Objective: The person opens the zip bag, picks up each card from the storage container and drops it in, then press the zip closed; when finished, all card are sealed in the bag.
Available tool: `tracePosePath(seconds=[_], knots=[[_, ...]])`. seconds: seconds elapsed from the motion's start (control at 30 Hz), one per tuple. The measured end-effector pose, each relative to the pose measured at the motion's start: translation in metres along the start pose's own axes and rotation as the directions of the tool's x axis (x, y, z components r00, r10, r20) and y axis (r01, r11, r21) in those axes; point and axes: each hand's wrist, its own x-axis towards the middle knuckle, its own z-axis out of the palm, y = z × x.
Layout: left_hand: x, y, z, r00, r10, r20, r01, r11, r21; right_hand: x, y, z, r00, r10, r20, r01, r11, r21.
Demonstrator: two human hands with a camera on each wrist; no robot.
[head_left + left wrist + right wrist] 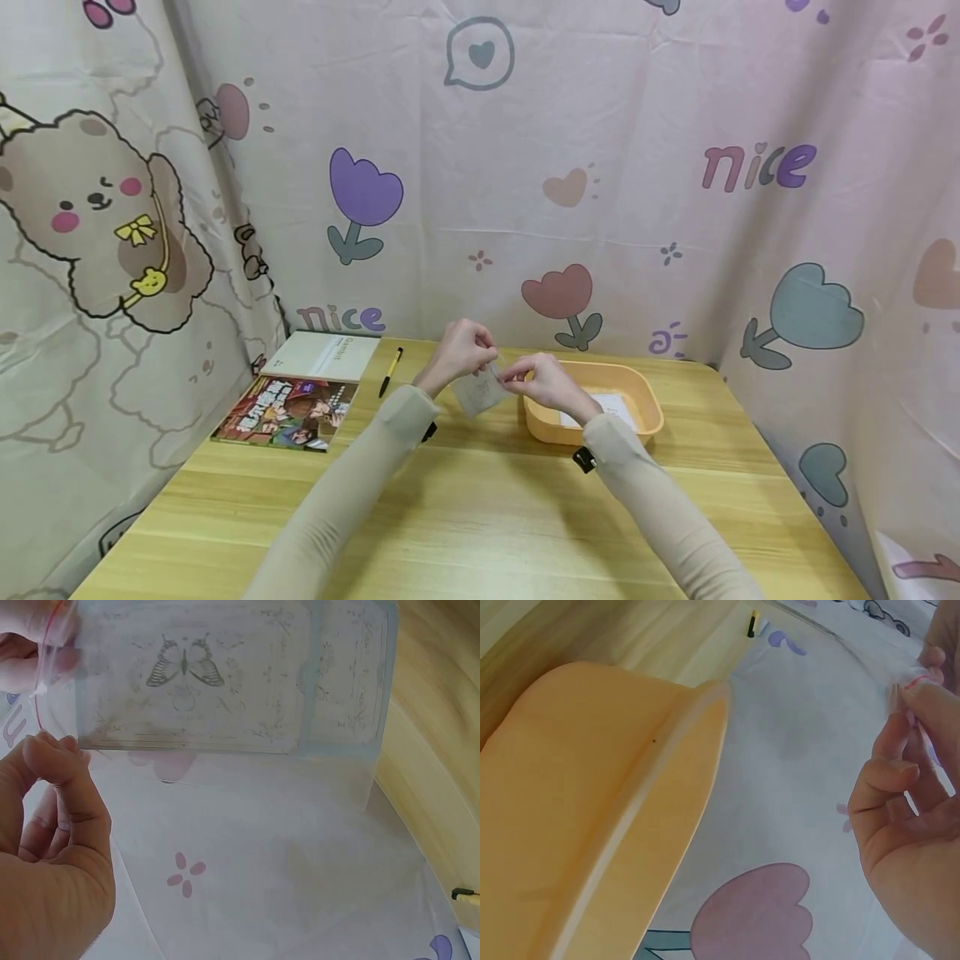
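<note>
A clear zip-lock bag with a red line along its mouth holds printed paper bearing a grey butterfly and script. It hangs tilted above the table, left of an orange plastic basin. My left hand pinches the bag's mouth edge between thumb and fingers. At the other end of that edge, my right hand pinches it too, close to the basin's left rim. The right wrist view shows the right hand with thumb and index fingertip together at the red line.
White paper lies inside the basin. On the left of the wooden table are a comic-style magazine, a pale green book and a yellow-and-black pen. A patterned curtain hangs behind.
</note>
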Motion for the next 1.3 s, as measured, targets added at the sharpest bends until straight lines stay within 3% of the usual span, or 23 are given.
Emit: tracePosePath(seconds=[0.3,0.7,1.03,1.3], knots=[[0.0,-0.001,0.0,1.0,0.007,-0.005,-0.007,1.0,0.011,0.0,0.004,0.0,1.0,-0.003,-0.031,0.004,1.0,0.026],[0.0,-0.002,0.0,1.0,-0.005,-0.002,0.005,1.0,0.002,-0.004,0.008,-0.002,0.997,0.053,-0.053,-0.043,0.984,0.172],[-0.003,-0.009,-0.005,1.0,0.0,-0.017,0.0,1.0,-0.003,-0.008,0.022,-0.009,0.983,0.135,-0.127,-0.077,0.92,0.383],[-0.004,-0.017,-0.01,1.0,-0.023,-0.013,0.023,0.999,-0.022,-0.024,0.029,-0.026,0.965,0.213,-0.152,-0.124,0.884,0.45]])
